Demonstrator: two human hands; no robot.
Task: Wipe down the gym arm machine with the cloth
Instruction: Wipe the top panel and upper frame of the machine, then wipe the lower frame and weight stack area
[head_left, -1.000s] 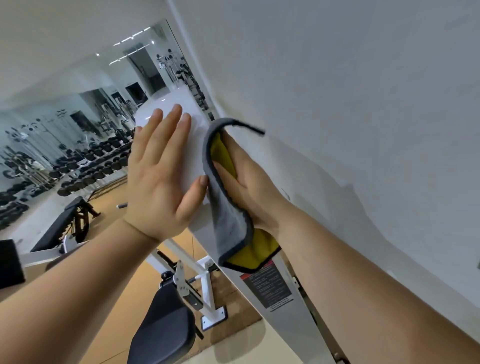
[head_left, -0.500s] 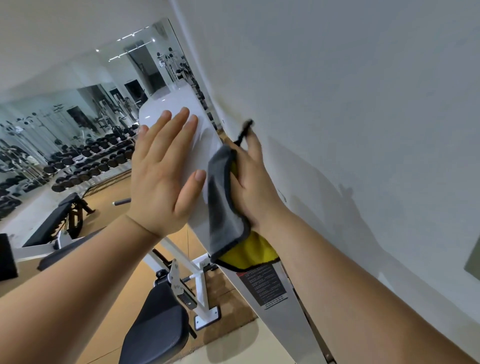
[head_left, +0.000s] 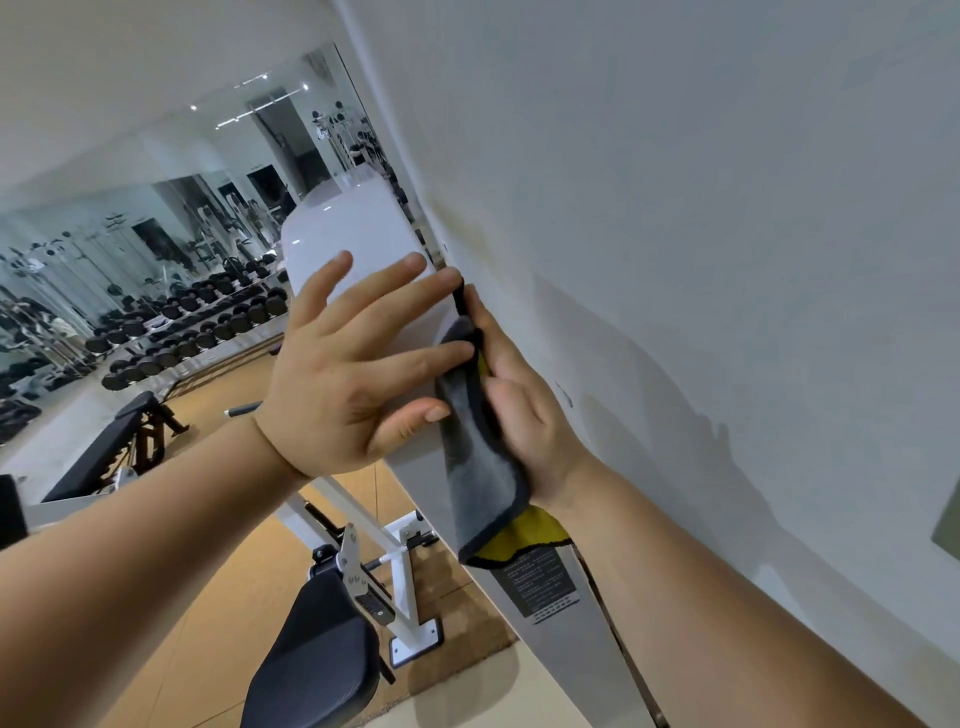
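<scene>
Left hand (head_left: 353, 374) lies flat on the front face of the machine's white column (head_left: 358, 228), fingers spread and straight, holding nothing; it reads as a brace. Right hand (head_left: 524, 415) sits in the narrow gap between the column and the wall (head_left: 701, 260), fingers near straight, pressing the cloth (head_left: 475, 467) onto the column's side face. No closed grip is visible, though how the thumb meets the fold is hard to read. Cloth is grey outside and yellow inside, folded round the column's front corner, with its lower end hanging just above the black label (head_left: 540, 582). Step in hand, as a judgement: wiping the wall-side edge of the column, upper section. Progress looks early to mid, since the seat pad (head_left: 317, 660) and white frame (head_left: 405, 587) below have no cloth on them now. Next move calls for steady palm pressure and a slide along the edge without the fold slipping off the corner. The gap to the wall is tight, so knuckle scrape is a risk. Remaining after that: label zone, lower column, frame, pad.
</scene>
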